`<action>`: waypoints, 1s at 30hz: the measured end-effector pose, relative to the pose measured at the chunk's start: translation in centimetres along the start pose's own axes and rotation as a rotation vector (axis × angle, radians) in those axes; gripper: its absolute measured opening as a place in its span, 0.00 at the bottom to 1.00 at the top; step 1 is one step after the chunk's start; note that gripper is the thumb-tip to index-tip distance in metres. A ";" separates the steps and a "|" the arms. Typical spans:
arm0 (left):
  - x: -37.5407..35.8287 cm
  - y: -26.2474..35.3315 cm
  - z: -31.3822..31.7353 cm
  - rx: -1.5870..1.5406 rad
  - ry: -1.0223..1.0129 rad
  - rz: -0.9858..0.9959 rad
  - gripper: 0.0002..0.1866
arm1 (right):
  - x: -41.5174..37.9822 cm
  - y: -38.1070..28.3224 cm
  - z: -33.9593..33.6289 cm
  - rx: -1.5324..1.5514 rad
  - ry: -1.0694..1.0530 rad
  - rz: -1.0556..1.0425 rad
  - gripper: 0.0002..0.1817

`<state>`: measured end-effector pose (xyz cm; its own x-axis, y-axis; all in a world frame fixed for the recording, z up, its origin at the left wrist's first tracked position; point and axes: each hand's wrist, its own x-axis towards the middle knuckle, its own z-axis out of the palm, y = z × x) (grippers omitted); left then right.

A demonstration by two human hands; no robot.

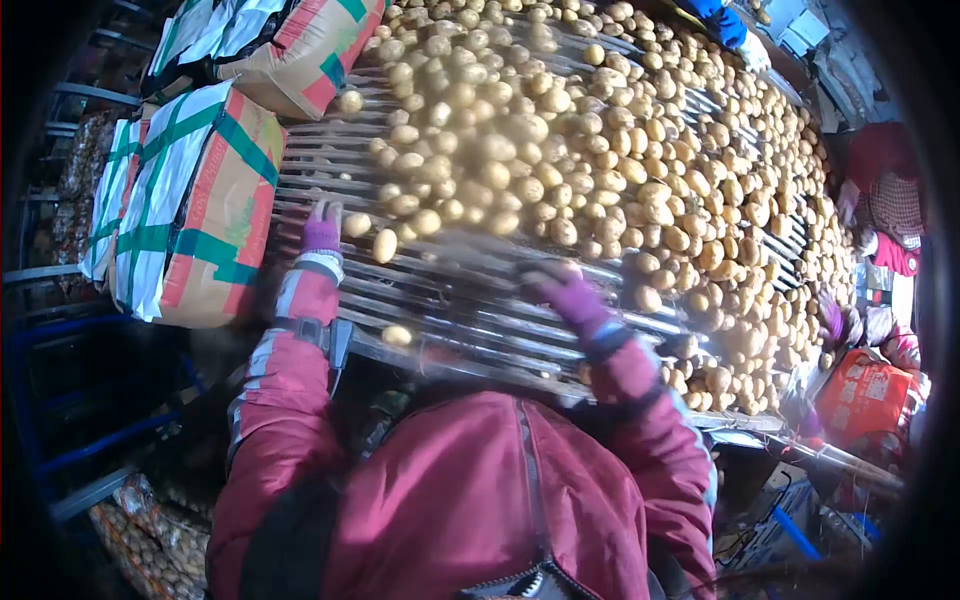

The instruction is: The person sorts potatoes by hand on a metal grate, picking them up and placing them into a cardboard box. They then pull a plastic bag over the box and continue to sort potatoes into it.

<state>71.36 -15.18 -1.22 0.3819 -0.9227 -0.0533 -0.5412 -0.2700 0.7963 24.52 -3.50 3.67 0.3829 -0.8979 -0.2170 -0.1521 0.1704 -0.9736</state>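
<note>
My left hand (322, 230) wears a purple glove and rests flat on the metal roller conveyor (320, 175), fingers apart, just left of two loose potatoes (385, 245). My right hand (560, 288), also in a purple glove, hovers over the rollers at the near edge of the potato mass; it is blurred and I cannot see whether it holds anything. A thick layer of yellow potatoes (600, 140) covers the conveyor from the far end to the right. One potato (397, 335) lies alone near the front edge. My sleeves and jacket are dark red.
Filled sacks (200, 200) with green, white and orange print lean against the conveyor's left side, with another (310, 50) further back. Another person's gloved hand (830, 318) and red clothing show at the right edge, and a blue sleeve (725, 22) at the far end. Net bags of potatoes (150, 540) lie below left.
</note>
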 end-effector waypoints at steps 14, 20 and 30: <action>3.9 7.5 13.1 -0.248 -0.277 0.246 0.23 | 12.7 0.2 15.7 -0.071 -0.182 -0.045 0.33; -2.6 17.9 22.1 -0.306 -0.487 0.261 0.28 | 10.0 2.2 7.3 0.065 -0.114 0.203 0.25; -5.2 23.3 19.7 -0.079 -0.410 0.467 0.30 | 1.2 0.1 -10.6 0.408 0.521 0.081 0.33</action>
<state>42.01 -22.11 5.68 -0.2081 -0.9733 0.0968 -0.5188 0.1937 0.8327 15.29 -8.92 4.09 -0.1210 -0.9373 -0.3269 0.2340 0.2932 -0.9270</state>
